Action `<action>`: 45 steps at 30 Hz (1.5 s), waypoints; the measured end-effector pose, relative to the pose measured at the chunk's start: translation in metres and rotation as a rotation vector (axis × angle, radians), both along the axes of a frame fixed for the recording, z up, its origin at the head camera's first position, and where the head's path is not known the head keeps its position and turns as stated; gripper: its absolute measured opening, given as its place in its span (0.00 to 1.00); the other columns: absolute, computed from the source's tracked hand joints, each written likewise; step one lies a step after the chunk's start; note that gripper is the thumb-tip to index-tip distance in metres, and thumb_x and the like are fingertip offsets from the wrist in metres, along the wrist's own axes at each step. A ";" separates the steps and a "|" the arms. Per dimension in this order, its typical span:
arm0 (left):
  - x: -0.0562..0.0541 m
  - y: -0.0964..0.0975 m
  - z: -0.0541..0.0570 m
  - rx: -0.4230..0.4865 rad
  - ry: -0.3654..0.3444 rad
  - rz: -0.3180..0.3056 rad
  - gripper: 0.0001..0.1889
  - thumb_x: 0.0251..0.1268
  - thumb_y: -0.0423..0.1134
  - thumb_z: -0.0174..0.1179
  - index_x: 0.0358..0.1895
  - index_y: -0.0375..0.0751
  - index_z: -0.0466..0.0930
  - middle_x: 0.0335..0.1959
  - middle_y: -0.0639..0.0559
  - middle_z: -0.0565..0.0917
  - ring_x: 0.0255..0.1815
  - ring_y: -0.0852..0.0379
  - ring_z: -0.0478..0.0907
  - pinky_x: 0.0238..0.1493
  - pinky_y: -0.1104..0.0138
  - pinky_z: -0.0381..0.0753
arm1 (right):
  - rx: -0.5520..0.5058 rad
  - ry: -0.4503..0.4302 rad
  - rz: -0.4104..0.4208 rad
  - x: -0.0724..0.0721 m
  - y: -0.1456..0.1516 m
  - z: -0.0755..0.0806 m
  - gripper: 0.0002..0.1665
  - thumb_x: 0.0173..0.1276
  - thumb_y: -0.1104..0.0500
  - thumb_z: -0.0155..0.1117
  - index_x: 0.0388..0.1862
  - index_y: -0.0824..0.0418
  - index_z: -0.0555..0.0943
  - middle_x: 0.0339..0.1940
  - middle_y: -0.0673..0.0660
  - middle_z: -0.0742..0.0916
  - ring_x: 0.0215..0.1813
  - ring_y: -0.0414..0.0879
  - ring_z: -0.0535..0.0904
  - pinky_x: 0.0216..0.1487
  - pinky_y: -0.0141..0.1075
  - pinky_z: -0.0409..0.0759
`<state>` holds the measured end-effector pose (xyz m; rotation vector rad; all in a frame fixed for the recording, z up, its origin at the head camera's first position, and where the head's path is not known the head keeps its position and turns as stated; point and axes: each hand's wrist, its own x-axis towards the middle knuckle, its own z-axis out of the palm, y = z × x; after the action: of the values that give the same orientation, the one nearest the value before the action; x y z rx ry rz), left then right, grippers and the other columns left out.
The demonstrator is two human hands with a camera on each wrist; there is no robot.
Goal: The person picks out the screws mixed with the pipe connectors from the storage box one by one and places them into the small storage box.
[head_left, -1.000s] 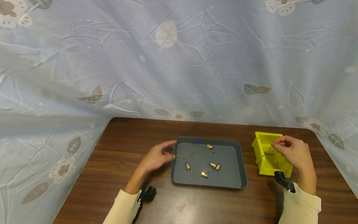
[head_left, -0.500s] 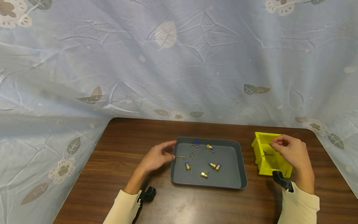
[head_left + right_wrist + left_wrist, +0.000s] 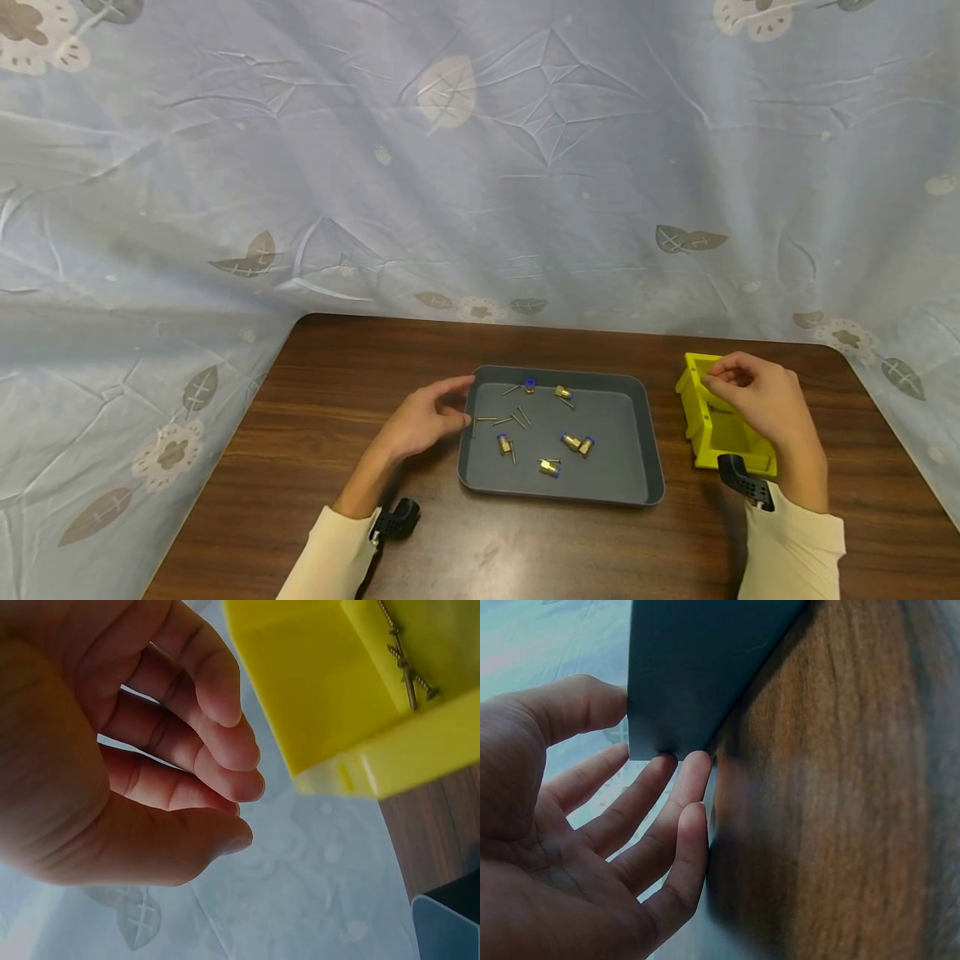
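My left hand (image 3: 420, 423) is at the left side of a grey tray (image 3: 618, 442). In the left wrist view, its thumb and fingertips touch the tray's wall (image 3: 697, 682) with the fingers fairly straight. Several screws (image 3: 486, 419) and brass fittings with blue ends (image 3: 505, 447) lie scattered in the tray. My right hand (image 3: 768, 400) hovers over a yellow bin (image 3: 699, 417). Its fingers are loosely curled, and the right wrist view shows nothing between thumb and fingertips. Several screws (image 3: 405, 667) lie inside the bin in that view.
Tray and bin stand apart on a brown wooden table (image 3: 360, 367), the bin to the right. A patterned pale cloth (image 3: 480, 192) hangs behind the table's back edge. Each wrist carries a black camera mount (image 3: 397, 518).
My right hand has shifted left over the bin, toward the tray, and its thumb and fingers have spread slightly. The left hand and tray stay in place.
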<state>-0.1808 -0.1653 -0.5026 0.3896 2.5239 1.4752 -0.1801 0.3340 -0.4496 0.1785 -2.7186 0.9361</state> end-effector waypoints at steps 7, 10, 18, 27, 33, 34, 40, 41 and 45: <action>-0.001 -0.001 0.000 -0.002 -0.002 -0.006 0.34 0.69 0.33 0.72 0.79 0.40 0.77 0.67 0.39 0.85 0.47 0.54 0.88 0.46 0.60 0.83 | -0.015 0.014 0.051 -0.002 -0.010 0.003 0.08 0.72 0.61 0.79 0.44 0.64 0.89 0.35 0.55 0.91 0.34 0.34 0.80 0.33 0.29 0.77; -0.001 -0.001 -0.001 -0.002 -0.004 -0.007 0.34 0.69 0.34 0.72 0.79 0.41 0.77 0.67 0.39 0.85 0.46 0.55 0.88 0.44 0.61 0.82 | -0.018 0.018 0.078 -0.003 -0.013 0.004 0.07 0.72 0.61 0.79 0.43 0.63 0.89 0.35 0.54 0.91 0.34 0.33 0.81 0.33 0.30 0.78; -0.001 -0.001 -0.001 -0.004 -0.011 -0.004 0.35 0.69 0.33 0.71 0.80 0.42 0.77 0.67 0.40 0.85 0.45 0.56 0.87 0.45 0.61 0.83 | -0.032 0.036 0.151 -0.005 -0.025 0.006 0.06 0.71 0.63 0.78 0.43 0.62 0.89 0.33 0.51 0.90 0.33 0.35 0.81 0.35 0.29 0.77; -0.001 -0.001 -0.001 -0.014 0.002 -0.007 0.34 0.69 0.33 0.71 0.79 0.41 0.77 0.67 0.39 0.85 0.45 0.56 0.87 0.44 0.62 0.83 | -0.054 -0.025 0.181 -0.006 -0.037 0.006 0.07 0.71 0.63 0.78 0.44 0.62 0.88 0.32 0.50 0.88 0.33 0.41 0.81 0.35 0.32 0.78; 0.000 -0.001 -0.001 -0.008 -0.001 -0.010 0.34 0.70 0.33 0.71 0.79 0.40 0.77 0.67 0.39 0.85 0.46 0.56 0.88 0.44 0.62 0.83 | -0.013 -0.078 0.199 -0.009 -0.045 0.006 0.08 0.72 0.60 0.77 0.46 0.61 0.88 0.33 0.49 0.87 0.34 0.43 0.80 0.36 0.34 0.78; 0.000 -0.001 -0.001 -0.005 -0.003 -0.010 0.34 0.69 0.33 0.71 0.79 0.40 0.77 0.67 0.39 0.84 0.46 0.56 0.88 0.44 0.61 0.83 | -0.012 -0.086 0.204 -0.009 -0.046 0.006 0.08 0.73 0.60 0.76 0.47 0.61 0.88 0.33 0.49 0.87 0.35 0.44 0.80 0.37 0.34 0.78; -0.001 -0.001 -0.001 0.004 -0.003 -0.013 0.35 0.69 0.33 0.72 0.79 0.39 0.77 0.67 0.38 0.84 0.46 0.55 0.88 0.43 0.60 0.83 | -0.029 -0.107 0.232 -0.009 -0.053 0.007 0.09 0.73 0.60 0.76 0.48 0.62 0.87 0.35 0.50 0.86 0.37 0.46 0.80 0.39 0.34 0.79; -0.001 -0.001 -0.001 0.004 -0.002 -0.013 0.35 0.68 0.33 0.72 0.79 0.39 0.77 0.67 0.38 0.84 0.46 0.55 0.89 0.43 0.60 0.83 | -0.031 -0.105 0.236 -0.009 -0.054 0.007 0.09 0.73 0.60 0.76 0.48 0.62 0.87 0.35 0.50 0.86 0.37 0.47 0.80 0.39 0.35 0.79; -0.001 -0.001 -0.001 0.004 -0.005 -0.009 0.34 0.69 0.33 0.72 0.79 0.40 0.77 0.67 0.38 0.84 0.46 0.55 0.89 0.44 0.60 0.83 | -0.033 -0.099 0.251 -0.010 -0.056 0.005 0.09 0.72 0.62 0.77 0.48 0.63 0.87 0.34 0.51 0.87 0.36 0.48 0.81 0.39 0.35 0.79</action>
<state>-0.1813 -0.1663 -0.5034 0.3974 2.5126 1.4762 -0.1902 0.2776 -0.4451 0.4882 -2.8152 1.0815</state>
